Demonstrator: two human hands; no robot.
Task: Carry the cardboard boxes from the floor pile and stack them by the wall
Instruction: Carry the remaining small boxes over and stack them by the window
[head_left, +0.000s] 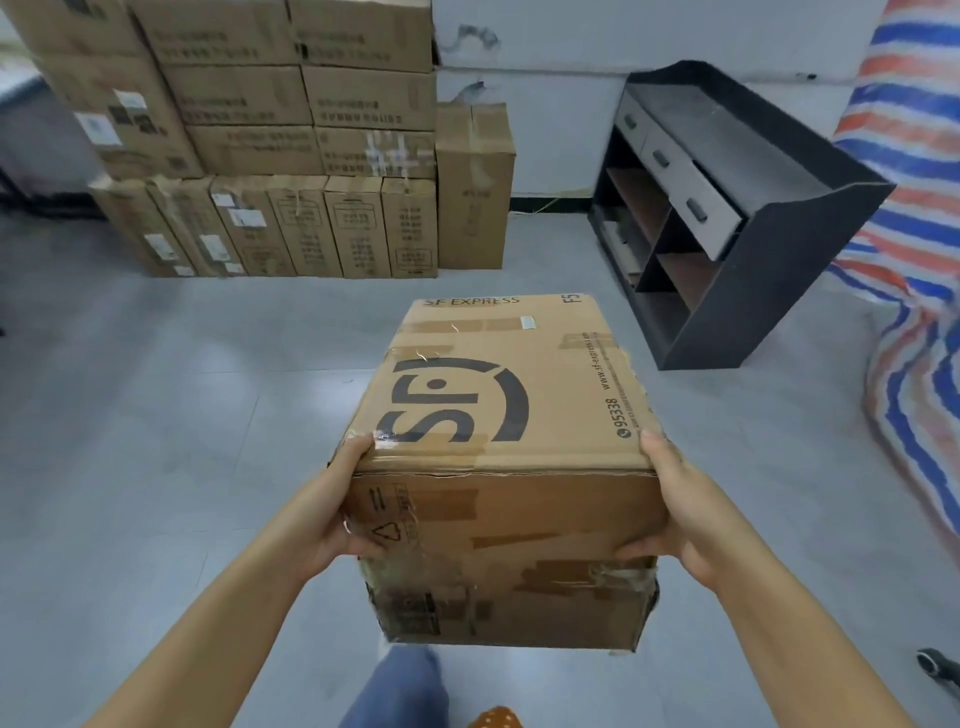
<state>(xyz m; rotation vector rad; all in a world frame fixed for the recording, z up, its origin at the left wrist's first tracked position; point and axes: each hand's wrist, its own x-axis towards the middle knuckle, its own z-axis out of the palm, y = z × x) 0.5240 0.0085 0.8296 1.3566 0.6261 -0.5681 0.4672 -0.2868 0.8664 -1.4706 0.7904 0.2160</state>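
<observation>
I carry a brown cardboard box (498, 415) printed "SF EXPRESS" in front of me, off the floor. My left hand (343, 506) grips its near left corner, thumb on the front face and fingers round the side. My right hand (675, 509) grips the near right corner the same way. Ahead at the far left, a stack of cardboard boxes (291, 145) stands against the white wall, with a row of narrow upright boxes at its foot and one taller box (472, 187) at its right end.
A black cabinet with grey drawers (727, 208) lies tipped on the grey floor at the right. A red, white and blue striped tarp (914, 260) covers something at the far right. My leg and shoe show below the box.
</observation>
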